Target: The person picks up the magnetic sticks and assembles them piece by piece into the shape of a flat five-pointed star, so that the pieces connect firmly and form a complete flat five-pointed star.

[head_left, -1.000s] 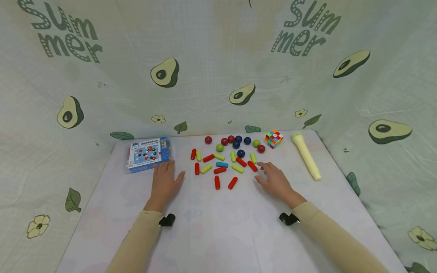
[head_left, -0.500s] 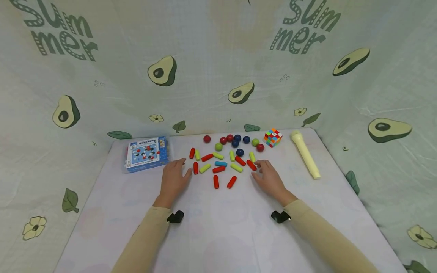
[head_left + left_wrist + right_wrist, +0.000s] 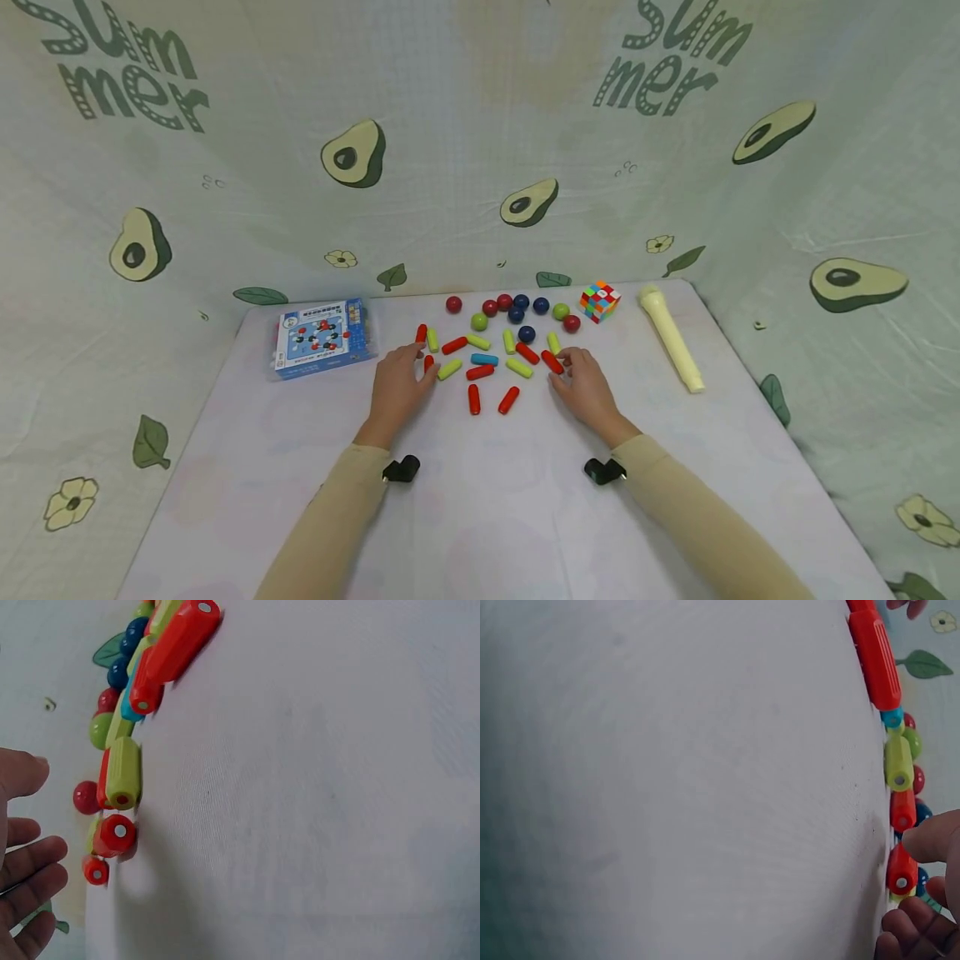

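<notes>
In the head view my left hand [image 3: 397,387] hovers at the left end of the scattered pieces, fingers relaxed. It partly covers a red rod [image 3: 428,362]; the left wrist view shows its fingers spread with nothing between them. My right hand [image 3: 588,392] is at the right end, thumb and fingertips on either side of a red rod [image 3: 552,362], fingers loosely bent. The right wrist view has the thumb [image 3: 928,836] right by that rod [image 3: 902,870]. Between the hands lie red and yellow-green rods and one blue rod [image 3: 483,359].
Behind the rods sit red, green and dark blue balls [image 3: 527,334]. A blue-and-white boxed molecule set [image 3: 318,337] is at the left back. A puzzle cube [image 3: 600,302] and a pale yellow baton-like stick [image 3: 671,337] lie to the right. A printed cloth hangs behind the table.
My left hand has moved right, away from the box to the leftmost rods. My right hand has shifted slightly left, closing in on the red rod. The rods and balls look unmoved.
</notes>
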### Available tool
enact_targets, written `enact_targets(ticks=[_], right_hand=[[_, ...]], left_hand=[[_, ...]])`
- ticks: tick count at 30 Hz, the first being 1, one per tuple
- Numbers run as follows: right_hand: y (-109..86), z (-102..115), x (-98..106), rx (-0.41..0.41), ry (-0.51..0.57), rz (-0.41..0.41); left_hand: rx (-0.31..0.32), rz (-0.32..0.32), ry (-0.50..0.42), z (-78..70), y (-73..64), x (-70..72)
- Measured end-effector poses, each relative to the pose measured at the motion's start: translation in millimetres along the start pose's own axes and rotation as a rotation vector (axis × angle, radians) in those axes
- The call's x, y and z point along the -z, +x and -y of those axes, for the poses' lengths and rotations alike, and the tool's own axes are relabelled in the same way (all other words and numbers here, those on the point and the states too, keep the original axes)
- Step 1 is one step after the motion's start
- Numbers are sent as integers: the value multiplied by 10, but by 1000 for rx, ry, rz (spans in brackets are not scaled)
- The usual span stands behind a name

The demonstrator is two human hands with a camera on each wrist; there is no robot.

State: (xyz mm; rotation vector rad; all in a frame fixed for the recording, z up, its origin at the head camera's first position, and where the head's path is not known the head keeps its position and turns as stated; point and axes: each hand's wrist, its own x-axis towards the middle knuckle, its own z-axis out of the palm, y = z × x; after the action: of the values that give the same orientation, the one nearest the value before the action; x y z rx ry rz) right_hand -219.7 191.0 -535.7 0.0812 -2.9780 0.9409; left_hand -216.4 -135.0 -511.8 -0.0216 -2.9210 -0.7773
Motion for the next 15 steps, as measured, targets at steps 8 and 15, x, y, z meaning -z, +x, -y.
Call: enact_targets(ticks=[8, 15], right_hand=[[14, -70, 14, -19, 24, -6], [67, -49, -26, -18, 43, 3]], left_hand=[[-17, 2, -16, -158, 169, -135], [-61, -10, 3, -237, 400, -224]])
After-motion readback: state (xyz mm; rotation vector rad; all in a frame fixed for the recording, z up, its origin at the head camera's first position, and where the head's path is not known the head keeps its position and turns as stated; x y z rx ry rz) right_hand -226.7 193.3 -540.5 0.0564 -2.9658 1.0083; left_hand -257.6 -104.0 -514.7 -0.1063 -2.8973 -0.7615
